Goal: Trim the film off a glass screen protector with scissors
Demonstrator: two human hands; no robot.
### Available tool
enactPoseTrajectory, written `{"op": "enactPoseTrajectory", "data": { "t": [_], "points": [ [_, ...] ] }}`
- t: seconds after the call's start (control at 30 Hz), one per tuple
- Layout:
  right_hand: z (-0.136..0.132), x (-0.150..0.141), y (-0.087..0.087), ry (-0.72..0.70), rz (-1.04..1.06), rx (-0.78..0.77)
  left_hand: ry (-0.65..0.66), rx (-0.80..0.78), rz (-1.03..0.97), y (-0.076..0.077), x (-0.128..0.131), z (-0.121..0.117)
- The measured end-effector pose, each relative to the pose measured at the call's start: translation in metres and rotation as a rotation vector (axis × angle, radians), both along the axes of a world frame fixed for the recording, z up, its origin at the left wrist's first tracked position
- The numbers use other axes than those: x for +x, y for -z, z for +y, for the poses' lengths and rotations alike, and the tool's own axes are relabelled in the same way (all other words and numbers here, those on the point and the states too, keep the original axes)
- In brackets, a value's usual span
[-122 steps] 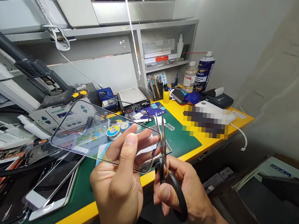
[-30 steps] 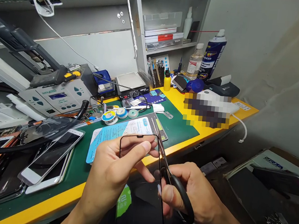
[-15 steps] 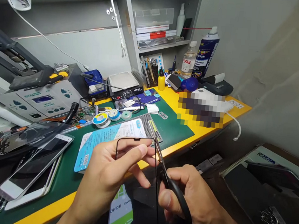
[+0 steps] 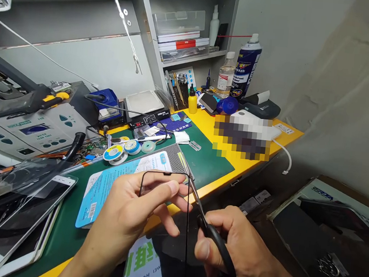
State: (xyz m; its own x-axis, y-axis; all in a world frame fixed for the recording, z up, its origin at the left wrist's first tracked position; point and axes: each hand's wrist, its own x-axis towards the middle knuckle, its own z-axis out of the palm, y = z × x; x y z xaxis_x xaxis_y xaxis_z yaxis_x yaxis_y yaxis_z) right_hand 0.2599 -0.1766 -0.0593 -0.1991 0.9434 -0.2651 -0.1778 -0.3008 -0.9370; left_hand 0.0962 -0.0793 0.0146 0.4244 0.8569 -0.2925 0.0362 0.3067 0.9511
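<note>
Pinched between the thumb and fingers of my left hand (image 4: 145, 206) is a thin black rectangular frame (image 4: 187, 226), apparently a phone screen bezel. A small notch shows in its top edge, and its lower end runs out of sight. My right hand (image 4: 231, 243) grips the black handles of a pair of scissors (image 4: 199, 203). The metal blades point up and left, right by the frame's upper right corner; whether they touch it I cannot tell. Behind my left hand a blue and white packet (image 4: 107, 192) lies on the green mat (image 4: 211, 160).
White phones (image 4: 19, 223) lie at the left, near a grey soldering station (image 4: 35, 130). Solder spools (image 4: 114, 152) sit mid-mat. A yellow bottle (image 4: 192, 102) and a spray can (image 4: 246, 70) stand at the back. An open box (image 4: 322, 230) is low on the right.
The view has shifted a little, so the bench things appear farther left. Both hands keep their hold on the frame and the scissors, with the blades still at the same corner.
</note>
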Motion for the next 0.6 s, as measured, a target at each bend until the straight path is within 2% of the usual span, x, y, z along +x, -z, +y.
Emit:
{"op": "enactPoseTrajectory", "data": {
  "t": [0.2, 0.43, 0.6],
  "points": [
    [-0.0012, 0.0052, 0.0043, -0.016, -0.004, 0.004, 0.018, -0.040, 0.026, 0.0006, -0.0018, 0.0054],
    [-0.0006, 0.0064, 0.0057, -0.058, 0.064, 0.049, 0.049, -0.095, -0.031, -0.0017, -0.0010, 0.0039],
    [-0.0022, 0.0053, 0.0066, -0.055, 0.080, 0.041, 0.067, -0.081, -0.044, -0.0025, -0.0011, 0.0035]
  ]
}}
